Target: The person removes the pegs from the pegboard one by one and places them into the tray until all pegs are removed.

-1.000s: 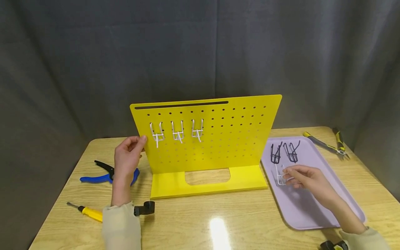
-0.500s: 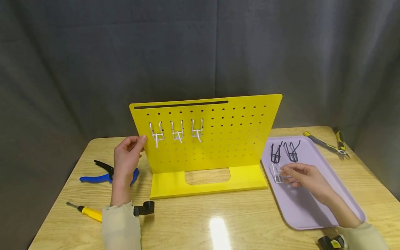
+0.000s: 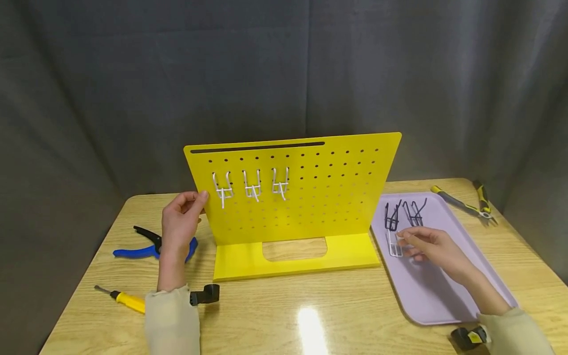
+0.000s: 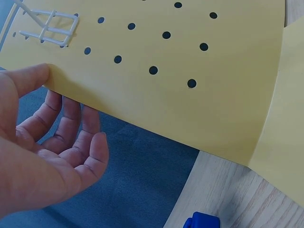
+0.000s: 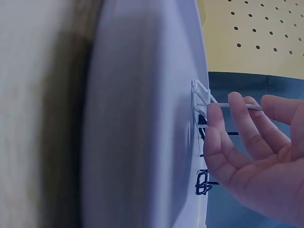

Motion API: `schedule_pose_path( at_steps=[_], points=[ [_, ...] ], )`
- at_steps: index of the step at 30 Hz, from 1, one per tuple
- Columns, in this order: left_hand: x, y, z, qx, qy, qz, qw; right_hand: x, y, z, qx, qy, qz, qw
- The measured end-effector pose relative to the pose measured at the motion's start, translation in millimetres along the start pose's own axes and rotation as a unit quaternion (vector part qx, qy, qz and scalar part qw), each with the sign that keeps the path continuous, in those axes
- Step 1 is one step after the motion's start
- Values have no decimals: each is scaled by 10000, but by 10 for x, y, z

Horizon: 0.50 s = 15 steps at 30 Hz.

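Note:
A yellow pegboard (image 3: 337,212) stands upright on its bent foot, with three white wire hooks hung at its upper left, the middle one (image 3: 253,191) among them. My left hand (image 3: 179,222) grips the board's left edge; in the left wrist view the thumb (image 4: 35,78) lies on its front and fingers go behind. Over the lilac tray (image 3: 437,296), my right hand (image 3: 437,251) pinches a loose white wire hook (image 3: 395,255). The right wrist view has its prong (image 5: 230,105) between thumb and fingers. Two black wire hooks (image 3: 391,226) lie just beyond it in the tray.
Blue-handled pliers (image 3: 142,254) and a yellow screwdriver (image 3: 128,301) lie left of the board. Yellow-and-black cutters (image 3: 457,203) and another yellow-and-black tool (image 3: 481,198) lie right of the tray's far end. A dark curtain (image 3: 284,69) hangs behind the table.
The white hook in my right hand has turned, its frame swinging round, and the hand has shifted slightly away from me. My left hand keeps its grip on the board's edge.

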<state>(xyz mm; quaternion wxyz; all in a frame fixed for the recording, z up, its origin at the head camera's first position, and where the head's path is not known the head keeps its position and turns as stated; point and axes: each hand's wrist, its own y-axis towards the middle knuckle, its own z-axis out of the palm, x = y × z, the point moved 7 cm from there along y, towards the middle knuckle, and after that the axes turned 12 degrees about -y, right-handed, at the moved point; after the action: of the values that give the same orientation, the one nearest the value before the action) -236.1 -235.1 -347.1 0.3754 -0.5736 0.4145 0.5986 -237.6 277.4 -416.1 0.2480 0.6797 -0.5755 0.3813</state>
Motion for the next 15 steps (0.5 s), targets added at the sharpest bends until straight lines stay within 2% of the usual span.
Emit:
schedule_pose_path(
  at_steps=[6, 10, 13, 15],
  points=[
    [13, 1, -9, -29, -6, 34, 10000, 31, 49, 24, 52, -239, 51, 9997],
    [15, 6, 7, 11, -56, 80, 10000, 86, 4, 26, 86, -413, -24, 9991],
    [10, 9, 13, 24, -66, 84, 9999, 212, -58, 27, 45, -556, -411, 9976],
    [0, 14, 0, 3, -23, 83, 10000, 357, -88, 32, -82, -679, -873, 9938]
  ],
)
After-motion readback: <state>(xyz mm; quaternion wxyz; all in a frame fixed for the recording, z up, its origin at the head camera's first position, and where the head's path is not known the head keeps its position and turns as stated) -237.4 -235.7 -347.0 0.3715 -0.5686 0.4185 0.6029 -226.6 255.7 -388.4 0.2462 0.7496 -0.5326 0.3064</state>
